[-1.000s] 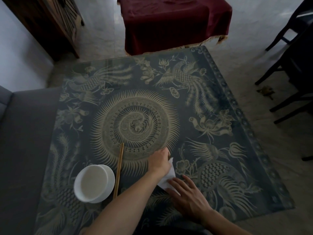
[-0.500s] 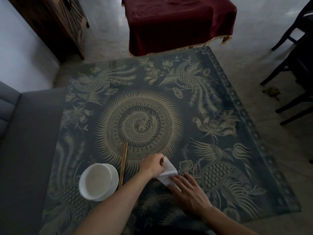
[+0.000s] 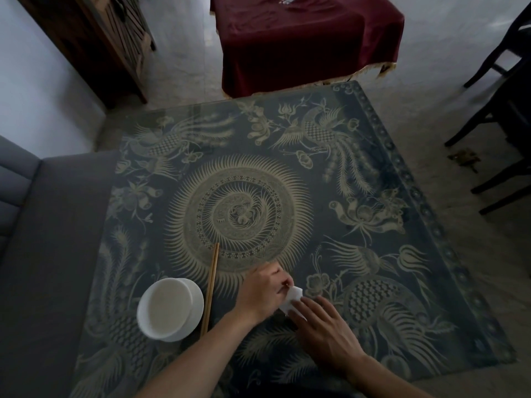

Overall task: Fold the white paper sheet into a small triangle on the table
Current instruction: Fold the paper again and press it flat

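The white paper sheet (image 3: 293,297) lies folded small near the front of the patterned table (image 3: 373,225). Only a small white patch of it shows between my hands. My left hand (image 3: 263,290) curls over its left side and pinches its upper edge with the fingertips. My right hand (image 3: 321,326) lies flat with fingers spread, its fingertips pressing the paper's lower right part onto the table. The paper's exact shape is mostly hidden.
A white bowl (image 3: 169,308) stands at the front left of the table, with a pair of wooden chopsticks (image 3: 211,285) lying just right of it. A grey sofa (image 3: 43,254) borders the left side. Dark chairs (image 3: 502,110) stand at the right, and a red-draped table (image 3: 301,38) beyond.
My left hand has drawn the paper's far edge back toward me, leaving a smaller white patch showing. My right hand has stayed pressed on the paper.
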`<action>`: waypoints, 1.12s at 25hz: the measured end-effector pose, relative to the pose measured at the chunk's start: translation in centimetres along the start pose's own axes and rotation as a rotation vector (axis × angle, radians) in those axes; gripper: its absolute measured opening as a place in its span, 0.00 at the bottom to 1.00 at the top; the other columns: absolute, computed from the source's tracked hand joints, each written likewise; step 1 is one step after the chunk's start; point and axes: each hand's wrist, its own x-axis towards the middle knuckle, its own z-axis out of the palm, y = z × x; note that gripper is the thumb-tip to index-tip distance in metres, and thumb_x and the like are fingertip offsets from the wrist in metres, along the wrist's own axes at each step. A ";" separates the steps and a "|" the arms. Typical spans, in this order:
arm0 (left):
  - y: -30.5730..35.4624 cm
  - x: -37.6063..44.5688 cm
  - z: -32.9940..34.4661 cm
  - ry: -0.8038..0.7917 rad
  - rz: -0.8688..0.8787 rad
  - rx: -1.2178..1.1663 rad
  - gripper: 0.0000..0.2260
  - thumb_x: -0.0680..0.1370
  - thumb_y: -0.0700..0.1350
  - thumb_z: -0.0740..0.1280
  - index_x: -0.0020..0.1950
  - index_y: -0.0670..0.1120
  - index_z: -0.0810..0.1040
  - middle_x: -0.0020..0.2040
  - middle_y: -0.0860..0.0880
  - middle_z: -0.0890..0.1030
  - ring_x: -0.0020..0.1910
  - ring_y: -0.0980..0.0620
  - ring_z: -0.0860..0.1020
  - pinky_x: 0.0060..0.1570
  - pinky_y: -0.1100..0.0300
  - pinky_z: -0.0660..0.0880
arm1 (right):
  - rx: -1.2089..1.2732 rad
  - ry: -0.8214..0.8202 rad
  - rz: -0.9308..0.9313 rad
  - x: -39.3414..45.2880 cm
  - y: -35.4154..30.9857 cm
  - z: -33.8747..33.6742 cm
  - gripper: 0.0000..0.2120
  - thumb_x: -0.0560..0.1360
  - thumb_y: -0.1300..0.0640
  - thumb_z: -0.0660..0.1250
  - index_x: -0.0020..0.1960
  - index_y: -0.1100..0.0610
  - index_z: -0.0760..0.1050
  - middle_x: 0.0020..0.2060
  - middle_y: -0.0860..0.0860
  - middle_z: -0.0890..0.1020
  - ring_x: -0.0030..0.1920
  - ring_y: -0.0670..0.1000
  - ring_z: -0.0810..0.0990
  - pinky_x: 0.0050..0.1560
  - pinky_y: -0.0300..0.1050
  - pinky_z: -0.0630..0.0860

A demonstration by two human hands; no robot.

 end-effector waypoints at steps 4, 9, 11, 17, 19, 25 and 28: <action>0.6 -2.3 0.9 0.009 0.076 0.042 0.06 0.71 0.41 0.75 0.44 0.50 0.80 0.42 0.53 0.79 0.44 0.51 0.77 0.43 0.53 0.75 | 0.010 0.074 -0.034 -2.5 0.2 0.4 0.15 0.75 0.53 0.66 0.61 0.54 0.78 0.59 0.52 0.81 0.59 0.55 0.78 0.62 0.53 0.69; 0.9 -3.8 1.6 -0.062 0.135 0.106 0.08 0.70 0.42 0.74 0.47 0.50 0.81 0.44 0.52 0.79 0.45 0.49 0.77 0.43 0.53 0.74 | 0.013 0.063 -0.042 -3.2 0.5 0.0 0.20 0.74 0.53 0.67 0.65 0.55 0.76 0.55 0.52 0.81 0.59 0.55 0.77 0.60 0.52 0.70; 0.9 -4.1 1.8 -0.093 0.143 0.132 0.09 0.70 0.44 0.74 0.48 0.51 0.81 0.45 0.52 0.78 0.45 0.49 0.77 0.43 0.54 0.74 | 0.046 0.063 -0.068 -3.6 0.7 -0.4 0.16 0.75 0.53 0.67 0.62 0.54 0.77 0.55 0.52 0.81 0.58 0.54 0.78 0.59 0.50 0.70; 0.6 -4.8 2.7 -0.153 0.149 0.168 0.07 0.72 0.47 0.73 0.49 0.53 0.81 0.47 0.53 0.77 0.47 0.50 0.76 0.45 0.55 0.73 | 0.091 0.035 -0.011 -5.0 1.4 -1.7 0.13 0.73 0.55 0.64 0.56 0.50 0.79 0.48 0.49 0.81 0.48 0.52 0.79 0.50 0.45 0.70; 0.3 -4.9 2.9 -0.154 0.159 0.182 0.06 0.73 0.48 0.72 0.50 0.53 0.80 0.47 0.53 0.77 0.48 0.50 0.76 0.46 0.55 0.73 | 0.096 0.012 0.003 -4.9 1.5 -1.9 0.12 0.72 0.56 0.64 0.54 0.51 0.80 0.47 0.49 0.80 0.46 0.52 0.79 0.49 0.44 0.69; -0.6 -6.5 3.0 -0.057 0.115 0.203 0.10 0.77 0.50 0.66 0.57 0.51 0.79 0.55 0.51 0.78 0.55 0.49 0.75 0.56 0.54 0.69 | 0.131 0.028 0.162 -2.0 0.4 -1.9 0.18 0.73 0.55 0.66 0.63 0.51 0.76 0.57 0.48 0.78 0.54 0.52 0.77 0.51 0.47 0.69; -1.0 -8.1 3.4 -0.093 0.110 0.243 0.20 0.80 0.52 0.62 0.70 0.46 0.72 0.69 0.48 0.73 0.70 0.48 0.69 0.68 0.50 0.63 | 0.074 -0.018 0.191 0.3 -0.9 -1.6 0.21 0.77 0.51 0.61 0.68 0.57 0.74 0.66 0.53 0.76 0.66 0.56 0.74 0.62 0.52 0.66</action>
